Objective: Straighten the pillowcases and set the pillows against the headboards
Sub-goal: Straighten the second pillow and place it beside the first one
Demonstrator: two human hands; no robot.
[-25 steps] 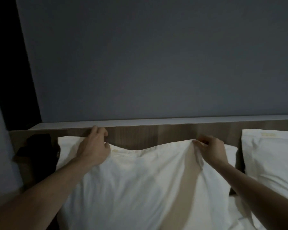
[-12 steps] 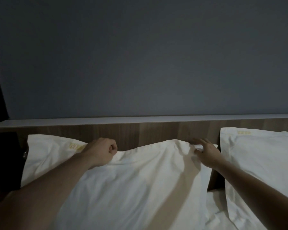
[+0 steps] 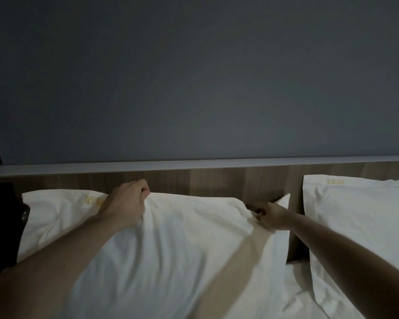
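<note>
Leftmost, beyond the left hand [image 3: 124,201], a dark object [image 3: 2,217] stands by the bed. That hand's curled fingers bunch the top edge of the white fabric pillow [image 3: 171,245], which leans on the brown wood-grain headboard [image 3: 205,183] just behind the knuckles. The right hand [image 3: 271,215] pinches the same pillow's upper right corner. Right of it a second white pillow [image 3: 355,222] stands against the headboard, on the white bed sheet [image 3: 295,291]. Above both hands, a pale ledge [image 3: 194,166] and grey wall [image 3: 194,77].

Both bare forearms reached up from the frame's lower corners, the left hand [image 3: 124,203] fisted at centre-left gripping white fabric, the right hand [image 3: 271,215] pinching it at centre-right.
</note>
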